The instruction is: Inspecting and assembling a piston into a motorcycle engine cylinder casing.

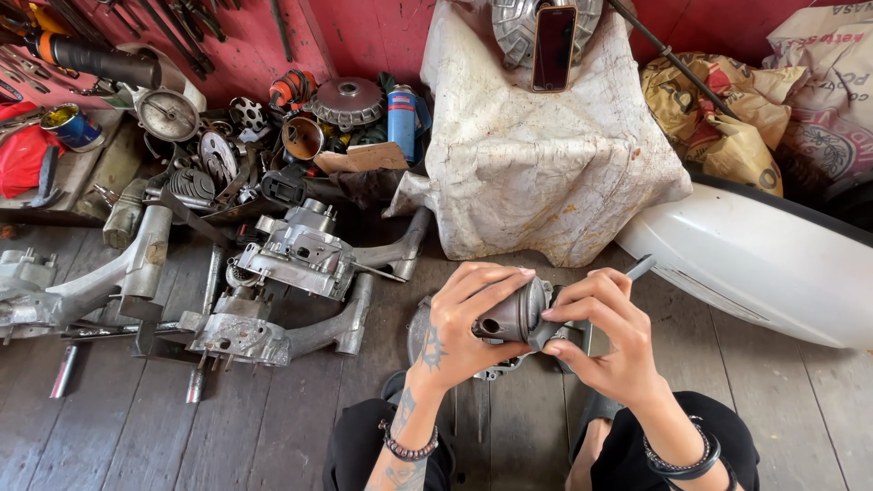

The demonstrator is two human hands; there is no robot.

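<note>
Over the plank floor [273, 427], left to right: engine casings [291, 259] lie by, then the left hand [464, 327] wraps the grey piston [514, 314], its crown between the fingers; the right hand [605, 341] pinches a flat metal tool [587, 305] against its side.

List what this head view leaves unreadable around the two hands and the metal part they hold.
- Piston, head view: the left hand wraps its near side; its far face is turned away.
- Flat tool: the right hand covers all but the tip.
- Engine casing on the floor: hidden under both hands.
- Knees: cut off by the bottom edge.
- Wall tools: cut off by the top edge.
</note>
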